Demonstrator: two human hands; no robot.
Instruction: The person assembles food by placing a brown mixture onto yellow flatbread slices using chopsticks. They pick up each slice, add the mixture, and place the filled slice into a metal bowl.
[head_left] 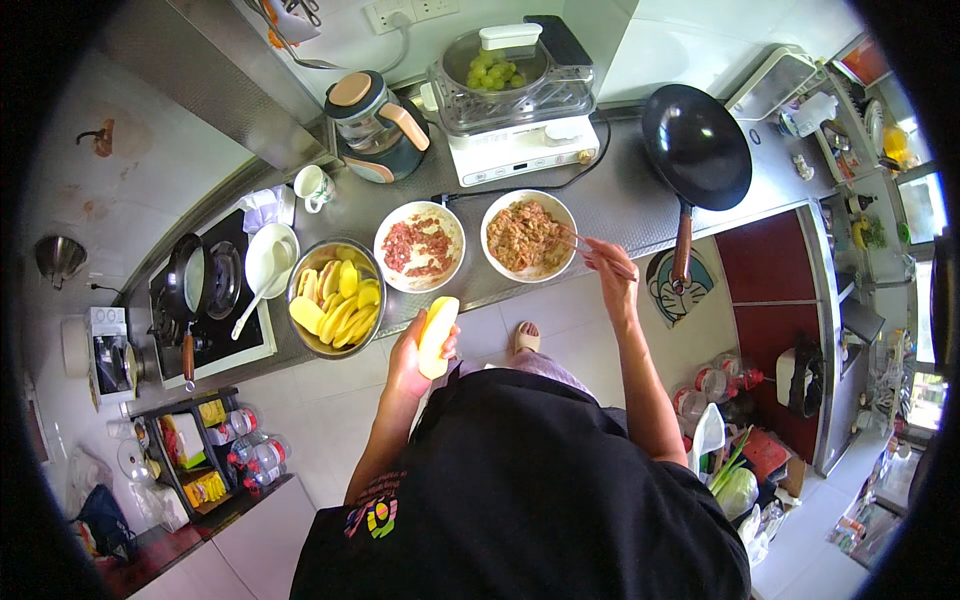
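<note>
My left hand (408, 358) is closed around a thick, pale yellow slice, apparently potato (436, 338), held in front of the counter edge. With my right hand (611, 274) I grip a pair of chopsticks (574, 240), their tips in a white bowl (489, 262) of brownish minced filling (525, 236). Left of it stands another white bowl (385, 275) with reddish minced meat (420, 247) spread thinly inside. A steel bowl (300, 335) full of yellow slices (345, 305) sits nearest my left hand.
Behind the bowls are a kettle (372, 125) and a clear steamer (510, 95) with green fruit inside. A black wok (697, 145) lies right, its handle past the counter edge. A white bowl with a spoon (262, 285) and a hob with pans (200, 280) are left.
</note>
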